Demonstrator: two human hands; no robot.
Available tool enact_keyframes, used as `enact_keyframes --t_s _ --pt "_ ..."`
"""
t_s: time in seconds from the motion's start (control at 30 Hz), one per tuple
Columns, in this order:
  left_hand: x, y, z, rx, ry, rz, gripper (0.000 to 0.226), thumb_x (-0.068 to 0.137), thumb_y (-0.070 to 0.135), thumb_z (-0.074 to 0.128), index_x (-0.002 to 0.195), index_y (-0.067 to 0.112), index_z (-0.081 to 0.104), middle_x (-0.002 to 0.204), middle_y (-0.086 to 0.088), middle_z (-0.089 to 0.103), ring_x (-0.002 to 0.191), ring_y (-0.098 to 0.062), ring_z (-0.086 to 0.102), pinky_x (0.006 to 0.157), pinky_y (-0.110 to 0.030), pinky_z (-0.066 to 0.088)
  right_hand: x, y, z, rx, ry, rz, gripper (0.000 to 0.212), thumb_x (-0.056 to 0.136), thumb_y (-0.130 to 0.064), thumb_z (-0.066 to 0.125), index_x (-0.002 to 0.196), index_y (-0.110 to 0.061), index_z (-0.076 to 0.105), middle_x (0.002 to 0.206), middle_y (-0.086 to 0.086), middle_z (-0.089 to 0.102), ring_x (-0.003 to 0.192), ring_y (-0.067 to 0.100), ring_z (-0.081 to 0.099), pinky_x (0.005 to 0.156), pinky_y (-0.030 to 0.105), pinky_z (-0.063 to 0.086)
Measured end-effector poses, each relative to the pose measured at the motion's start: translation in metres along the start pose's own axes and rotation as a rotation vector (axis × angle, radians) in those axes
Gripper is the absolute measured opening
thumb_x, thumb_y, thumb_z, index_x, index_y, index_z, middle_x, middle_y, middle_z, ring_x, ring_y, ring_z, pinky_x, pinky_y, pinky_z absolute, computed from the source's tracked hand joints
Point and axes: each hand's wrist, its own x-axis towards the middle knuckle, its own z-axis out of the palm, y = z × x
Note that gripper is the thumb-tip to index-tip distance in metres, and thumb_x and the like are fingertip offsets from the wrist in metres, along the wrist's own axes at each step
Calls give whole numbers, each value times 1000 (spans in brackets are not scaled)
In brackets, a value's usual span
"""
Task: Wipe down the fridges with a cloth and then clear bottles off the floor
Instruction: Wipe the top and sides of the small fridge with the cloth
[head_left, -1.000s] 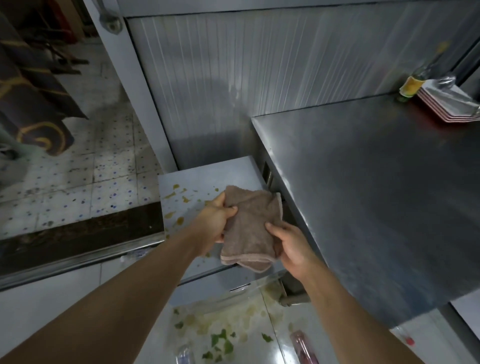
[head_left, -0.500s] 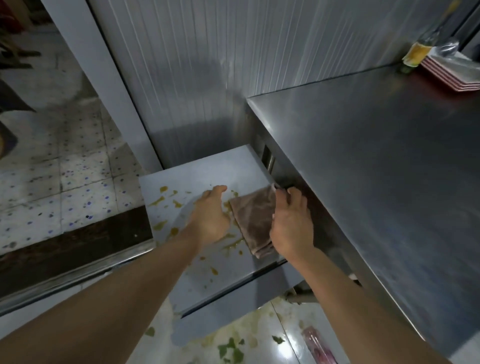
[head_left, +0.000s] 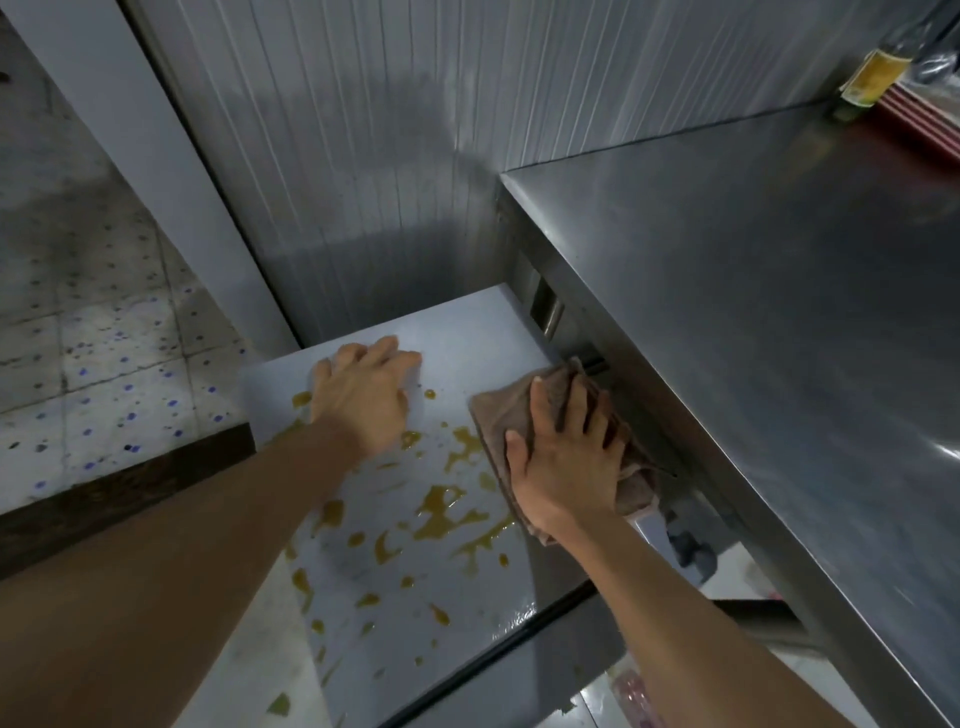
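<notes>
A second before, both hands had held the brown cloth (head_left: 613, 415) up in the air above the low fridge top (head_left: 467, 332). By this moment the cloth had come down flat onto that top, and the left hand (head_left: 361, 397) had let go of it altogether. That suggested the readying was over and the wiping of the first fridge was about to start, or had just started; none of the yellow-brown spills (head_left: 441, 506) looked smeared away yet, so nearly the whole task lay ahead.

The right hand (head_left: 566, 467) lay spread on the cloth, fingers fairly straight and fanned, the palm pressing down rather than gripping. The cloth sat directly under it, at the right edge of the fridge top, close against the side of the taller steel counter (head_left: 753, 322), with folds of it showing beyond the fingertips and to the right of the hand. The left hand rested on the far left part of the same top, fingers lightly bent and holding nothing, apparently bracing. Most of the spills lay between the two hands and nearer than them, to the left of the cloth. On the floor at the near right a pinkish thing (head_left: 631, 691) showed, too blurred to name.
</notes>
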Motion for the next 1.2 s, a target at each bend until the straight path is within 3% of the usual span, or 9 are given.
enact_keyframes --t_s 0.2,0.3,0.4,0.5,0.67,0.9,1.03,1.13,1.2 --pt "2 -13 7 -71 56 18 57 91 20 47 142 41 32 156 13 19 135 -21 23 111 -41 19 61 -23 -4 39 31 -106 71 88 -61 6 152 -30 1 160 12 -2 143 41 8 114 59 12" --pt "2 -16 7 -121 53 26 60 88 16 48 140 43 35 155 16 21 133 -19 24 110 -40 19 57 -27 -1 12 44 -168 68 89 -60 2 152 -33 -1 161 10 -5 145 39 0 115 59 6" --pt "4 -23 4 -247 64 20 55 82 17 42 133 36 48 148 14 37 130 -19 33 110 -41 24 12 -37 11 16 65 -347 63 93 -58 7 151 -35 2 161 9 -5 146 36 -7 116 58 -1" --pt "0 -39 0 -317 177 -54 59 69 24 34 123 28 58 136 2 54 126 -24 40 110 -48 21 -25 -35 19 35 62 -468 61 94 -60 19 150 -36 16 161 6 4 147 33 1 116 57 4" --pt "-7 -68 2 -186 127 -114 53 86 11 47 135 32 48 150 10 34 136 -22 27 112 -49 11 29 -19 8 -2 98 -310 69 89 -66 2 151 -36 1 162 2 -6 148 29 -2 116 55 1" --pt "-3 -78 10 -241 219 -61 55 80 7 58 128 35 55 146 11 40 127 -25 35 106 -42 21 131 -50 -11 48 56 -133 65 97 -59 14 153 -29 -1 161 7 -1 146 37 3 115 61 11" --pt "-2 -82 7 -286 172 -34 55 69 24 46 119 47 51 143 14 43 126 -24 39 104 -44 27 108 -82 -7 -12 109 -324 61 97 -56 18 152 -32 6 161 2 1 147 33 -1 116 57 4" --pt "-1 -83 3 -280 127 -57 57 69 25 51 121 46 51 142 16 43 127 -22 39 105 -44 26 86 -85 -1 9 89 -492 62 95 -60 17 151 -36 9 161 -4 4 148 26 -1 118 51 1" --pt "0 -86 0 -266 128 -81 59 73 17 58 126 39 50 142 13 46 128 -23 38 107 -43 24 100 -70 -3 -4 126 -489 65 91 -63 13 150 -36 12 161 -4 6 147 24 5 117 50 6"
